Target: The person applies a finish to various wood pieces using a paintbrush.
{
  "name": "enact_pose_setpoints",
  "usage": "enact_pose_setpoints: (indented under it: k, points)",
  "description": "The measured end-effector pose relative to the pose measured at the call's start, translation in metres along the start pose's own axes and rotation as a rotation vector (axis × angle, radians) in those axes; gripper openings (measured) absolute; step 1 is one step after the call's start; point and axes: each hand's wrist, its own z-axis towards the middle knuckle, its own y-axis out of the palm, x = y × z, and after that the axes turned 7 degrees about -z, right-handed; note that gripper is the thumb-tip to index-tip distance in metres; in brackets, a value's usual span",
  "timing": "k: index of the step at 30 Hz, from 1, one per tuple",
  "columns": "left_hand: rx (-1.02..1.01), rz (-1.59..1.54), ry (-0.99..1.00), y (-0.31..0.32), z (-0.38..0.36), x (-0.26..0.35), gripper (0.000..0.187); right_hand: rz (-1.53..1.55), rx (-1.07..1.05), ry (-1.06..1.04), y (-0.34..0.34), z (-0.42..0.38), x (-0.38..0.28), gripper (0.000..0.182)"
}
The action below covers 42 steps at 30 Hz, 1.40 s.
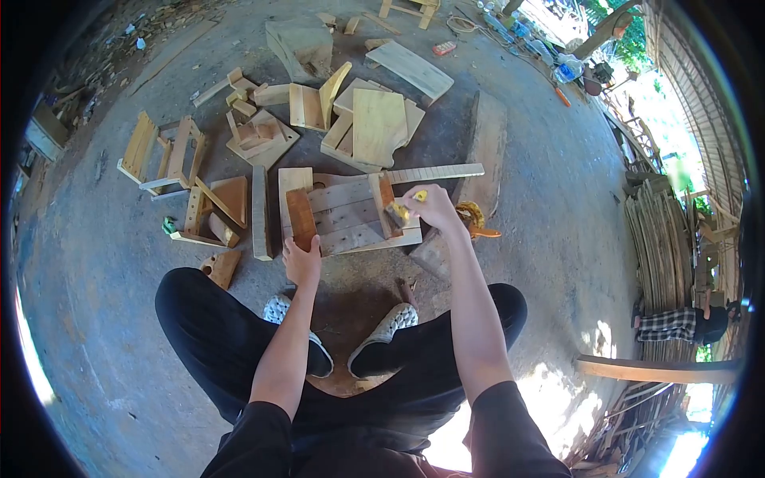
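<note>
In front of me lies a small wooden piece with grey planks between two brown-stained end boards. My left hand grips the near end of the left stained board, fingers closed around it. My right hand is closed on a paintbrush with yellow on its handle. The brush head is at the right stained board; whether the bristles touch it is hard to tell. Just right of that hand is a stained yellow container, partly hidden by my wrist, with an orange-handled brush at it.
Pale boards and wooden offcuts lie beyond the workpiece. Small wooden frames stand at the left. A thick plank lies at the right. A person in a checked garment is at the far right near stacked timber.
</note>
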Motion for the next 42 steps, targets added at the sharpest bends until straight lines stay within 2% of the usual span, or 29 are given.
enact_pose_setpoints:
  k: [2, 4, 5, 6, 8, 10, 12, 13, 17, 19, 20, 22, 23, 24, 26, 30, 32, 33, 36, 37, 42]
  points:
    - [-0.004, -0.008, 0.011, -0.005, -0.003, 0.006, 0.08, 0.011, 0.057, -0.047, 0.005, 0.024, 0.007, 0.017]
    - [-0.004, -0.007, 0.009, -0.007, -0.003, 0.009, 0.08, -0.072, 0.384, -0.189, 0.015, 0.052, 0.018, 0.015]
    - [-0.013, -0.002, 0.006, -0.008, -0.003, 0.009, 0.08, -0.013, 0.439, -0.163, 0.017, 0.06, 0.019, 0.015]
    - [-0.005, -0.004, 0.004, -0.009, -0.003, 0.01, 0.08, -0.011, 0.436, -0.17, 0.02, 0.065, 0.014, 0.015]
    - [-0.014, -0.007, 0.007, -0.009, -0.004, 0.01, 0.079, 0.451, 0.316, -0.001, 0.028, 0.071, 0.007, 0.016]
    - [-0.027, -0.012, 0.002, -0.013, -0.005, 0.014, 0.078, 0.392, 0.305, -0.034, 0.032, 0.078, 0.01, 0.017]
    - [-0.04, -0.013, -0.005, -0.016, -0.003, 0.015, 0.078, 0.254, 0.39, 0.032, 0.033, 0.083, 0.013, 0.017]
    - [-0.054, -0.013, -0.016, -0.016, -0.002, 0.015, 0.079, 0.076, 0.475, 0.007, 0.031, 0.087, 0.013, 0.016]
    - [-0.047, -0.006, -0.015, -0.014, -0.003, 0.013, 0.081, 0.179, 0.5, 0.018, 0.03, 0.093, 0.009, 0.017]
    - [-0.046, -0.007, -0.013, -0.012, -0.004, 0.013, 0.081, 0.45, 0.372, 0.006, 0.035, 0.095, 0.014, 0.018]
    - [-0.043, -0.007, -0.01, -0.012, -0.003, 0.013, 0.081, 0.451, 0.374, 0.005, 0.035, 0.096, 0.017, 0.018]
    - [-0.056, -0.003, -0.017, -0.015, -0.002, 0.015, 0.081, 0.268, 0.463, 0.05, 0.035, 0.101, 0.028, 0.019]
    - [-0.07, 0.0, -0.028, -0.016, -0.002, 0.016, 0.08, 0.028, 0.601, -0.014, 0.038, 0.111, 0.032, 0.019]
    - [-0.07, 0.002, -0.029, -0.015, -0.002, 0.014, 0.08, 0.029, 0.6, -0.013, 0.037, 0.106, 0.022, 0.019]
    - [-0.036, 0.006, -0.011, -0.009, -0.002, 0.01, 0.08, 0.235, 0.529, 0.017, 0.029, 0.089, -0.007, 0.019]
    - [-0.053, -0.01, -0.02, -0.013, -0.003, 0.014, 0.079, 0.426, 0.403, 0.029, 0.036, 0.091, 0.007, 0.016]
    - [-0.048, 0.002, -0.018, -0.01, 0.0, 0.01, 0.079, 0.176, 0.467, 0.116, 0.03, 0.087, -0.004, 0.016]
    - [-0.047, 0.003, -0.023, -0.011, -0.001, 0.01, 0.079, -0.102, 0.59, -0.014, 0.036, 0.098, 0.008, 0.017]
    - [-0.049, -0.003, -0.018, -0.011, -0.003, 0.014, 0.079, 0.066, 0.615, -0.111, 0.043, 0.1, 0.004, 0.019]
    - [-0.055, -0.005, -0.016, -0.012, -0.003, 0.015, 0.08, 0.391, 0.475, -0.021, 0.043, 0.093, 0.001, 0.019]
    - [-0.048, 0.008, -0.02, -0.009, 0.0, 0.012, 0.08, 0.24, 0.427, 0.168, 0.034, 0.084, -0.007, 0.016]
